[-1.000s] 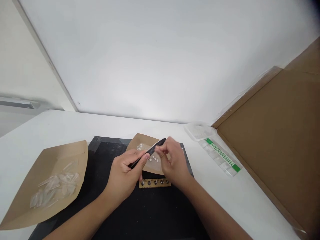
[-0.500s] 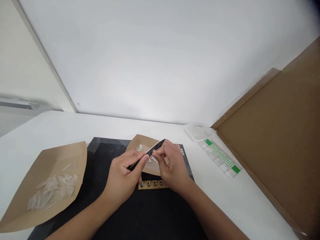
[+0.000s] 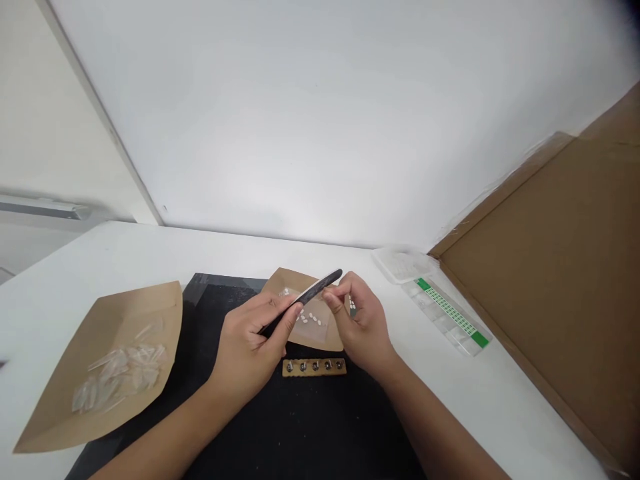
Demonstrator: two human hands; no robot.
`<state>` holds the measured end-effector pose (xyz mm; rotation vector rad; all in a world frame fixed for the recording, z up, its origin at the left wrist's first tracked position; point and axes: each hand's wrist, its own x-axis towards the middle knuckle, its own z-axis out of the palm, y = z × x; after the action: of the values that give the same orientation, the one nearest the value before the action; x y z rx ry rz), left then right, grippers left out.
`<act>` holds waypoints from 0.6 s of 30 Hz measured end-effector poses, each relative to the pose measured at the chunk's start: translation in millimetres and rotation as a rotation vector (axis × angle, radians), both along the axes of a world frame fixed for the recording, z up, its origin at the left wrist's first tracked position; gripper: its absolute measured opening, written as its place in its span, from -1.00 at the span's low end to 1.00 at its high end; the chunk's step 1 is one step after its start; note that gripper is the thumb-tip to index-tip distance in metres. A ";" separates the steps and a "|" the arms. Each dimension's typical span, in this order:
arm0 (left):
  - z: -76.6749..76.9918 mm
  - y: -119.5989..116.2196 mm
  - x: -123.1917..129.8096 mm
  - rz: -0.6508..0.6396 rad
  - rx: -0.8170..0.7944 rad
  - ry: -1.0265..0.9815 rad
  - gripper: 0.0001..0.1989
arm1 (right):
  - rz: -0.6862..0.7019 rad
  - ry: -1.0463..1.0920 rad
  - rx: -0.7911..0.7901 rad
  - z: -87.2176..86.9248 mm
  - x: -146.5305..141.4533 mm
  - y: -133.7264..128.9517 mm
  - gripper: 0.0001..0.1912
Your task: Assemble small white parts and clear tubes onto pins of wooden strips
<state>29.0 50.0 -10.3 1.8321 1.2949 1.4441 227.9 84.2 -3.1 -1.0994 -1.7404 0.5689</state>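
Note:
A thin black strip with a pale edge [image 3: 320, 285] slants up to the right, its lower part pinched between the thumb and fingers of my left hand [image 3: 250, 340]. My right hand [image 3: 360, 320] is at the strip's right side, thumb and index fingertip pressed together; whatever they hold is too small to make out. Behind and below the strip, a brown paper tray [image 3: 280, 283] holds small white oval pieces [image 3: 314, 318]. Nearer to me, a narrow wooden block [image 3: 314, 367] carries a row of several small metal parts. Both hands are above a black mat [image 3: 300, 427].
At the left, a larger brown paper tray [image 3: 165, 303] contains clear plastic pieces [image 3: 125, 370]. A clear plastic container [image 3: 400, 265] and a clear case with a green patterned strip [image 3: 450, 313] lie at the right, beside a brown cardboard panel [image 3: 555, 267].
My right hand has shifted slightly right and away from the strip, showing its upper end and the whole wooden block. The view has moved a little.

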 end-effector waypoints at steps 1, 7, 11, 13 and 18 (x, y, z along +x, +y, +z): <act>0.9 -0.8 0.3 0.023 0.006 0.017 -0.81 | 0.020 0.081 -0.056 -0.3 3.3 1.6 -0.81; -0.3 -1.4 1.9 0.068 -0.043 0.064 -0.84 | 0.124 0.506 -0.383 -0.8 12.5 4.2 -0.72; -4.8 -0.5 2.5 0.044 -0.028 0.082 -0.83 | 0.128 0.604 -0.475 1.8 11.0 2.3 -0.65; -5.9 -0.9 3.0 0.037 0.013 0.121 -0.83 | 0.145 0.640 -0.516 2.7 10.7 1.7 -0.65; -7.3 -1.9 4.6 0.043 0.124 0.214 -0.87 | 0.211 0.700 -0.595 4.0 10.0 -0.7 -0.66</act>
<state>33.6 48.2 -17.6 2.1005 1.3805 1.4094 237.9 83.5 0.9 -0.9332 -1.0863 1.4725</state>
